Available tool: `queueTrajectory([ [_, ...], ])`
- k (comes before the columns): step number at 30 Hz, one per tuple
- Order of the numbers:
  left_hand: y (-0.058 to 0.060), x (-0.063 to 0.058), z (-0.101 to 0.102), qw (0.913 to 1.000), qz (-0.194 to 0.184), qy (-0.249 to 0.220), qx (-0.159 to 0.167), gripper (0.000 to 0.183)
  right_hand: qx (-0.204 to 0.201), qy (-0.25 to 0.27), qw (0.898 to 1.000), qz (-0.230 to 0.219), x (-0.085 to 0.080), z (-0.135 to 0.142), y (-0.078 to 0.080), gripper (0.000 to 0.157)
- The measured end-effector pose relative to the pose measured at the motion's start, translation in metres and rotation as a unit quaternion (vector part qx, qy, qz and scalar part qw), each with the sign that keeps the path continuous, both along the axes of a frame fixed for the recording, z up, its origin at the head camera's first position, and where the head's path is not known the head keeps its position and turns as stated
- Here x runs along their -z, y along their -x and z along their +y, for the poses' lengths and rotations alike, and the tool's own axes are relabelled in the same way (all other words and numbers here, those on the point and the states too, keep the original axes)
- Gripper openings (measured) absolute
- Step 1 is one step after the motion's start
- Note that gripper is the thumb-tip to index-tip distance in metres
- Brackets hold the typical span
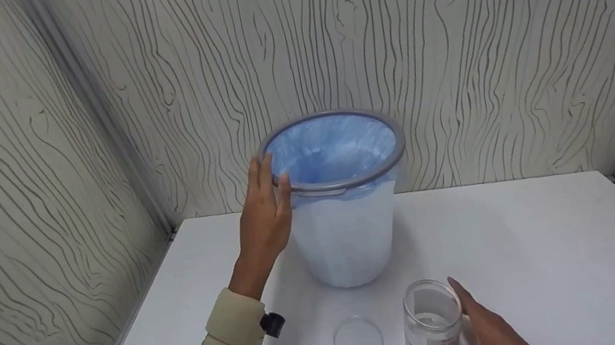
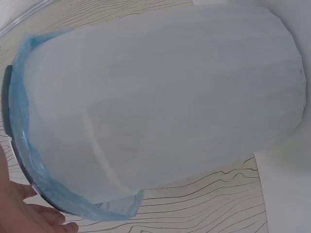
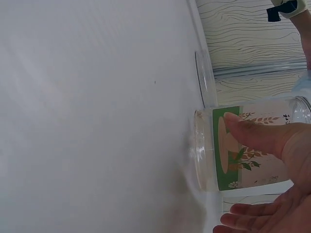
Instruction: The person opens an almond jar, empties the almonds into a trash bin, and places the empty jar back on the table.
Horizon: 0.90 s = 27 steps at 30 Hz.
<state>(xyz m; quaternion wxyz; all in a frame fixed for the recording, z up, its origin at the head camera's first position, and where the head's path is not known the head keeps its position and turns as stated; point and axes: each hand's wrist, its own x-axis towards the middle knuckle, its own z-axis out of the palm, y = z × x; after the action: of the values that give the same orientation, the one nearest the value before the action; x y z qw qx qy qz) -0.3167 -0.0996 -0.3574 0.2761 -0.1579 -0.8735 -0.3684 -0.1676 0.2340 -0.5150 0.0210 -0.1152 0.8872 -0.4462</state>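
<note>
A white trash can (image 1: 347,235) stands upright on the white table, lined with a blue bag (image 1: 334,145) that a grey ring (image 1: 403,143) holds at the rim. At the ring's left side is my left hand (image 1: 265,218), its fingers fairly straight against the rim. My right hand (image 1: 491,333) is beside a clear jar (image 1: 419,339), which stands uncovered. In the right wrist view, the thumb lies along the jar's pink and green label (image 3: 262,170), while the other fingers stretch out straight below it. A clear round lid (image 1: 358,343) lies flat to the jar's left.
The white table (image 1: 522,242) runs back to a wall panel (image 1: 484,59) with a wood-grain line pattern. Similar panels close in both sides, joined by grey corner posts (image 1: 93,103). The trash can stands close to the back panel.
</note>
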Motion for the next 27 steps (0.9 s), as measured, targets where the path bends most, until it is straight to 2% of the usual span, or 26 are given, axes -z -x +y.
queueTrajectory([
  [7, -0.009, 0.01, -0.012, 0.9997, -0.002, 0.017, -0.015, 0.066, 0.005, -0.032, 0.999, 0.029, -0.004, 0.007, -0.001, 0.136],
  [18, -0.027, 0.028, -0.029, 0.9988, 0.0, 0.036, -0.033, 0.064, 0.05, -0.11, 0.99, 0.065, -0.012, 0.011, -0.005, 0.121],
  [27, -0.038, 0.045, -0.034, 0.997, -0.022, 0.054, -0.051, 0.063, 0.076, -0.155, 0.982, 0.079, -0.014, 0.016, -0.005, 0.111],
])
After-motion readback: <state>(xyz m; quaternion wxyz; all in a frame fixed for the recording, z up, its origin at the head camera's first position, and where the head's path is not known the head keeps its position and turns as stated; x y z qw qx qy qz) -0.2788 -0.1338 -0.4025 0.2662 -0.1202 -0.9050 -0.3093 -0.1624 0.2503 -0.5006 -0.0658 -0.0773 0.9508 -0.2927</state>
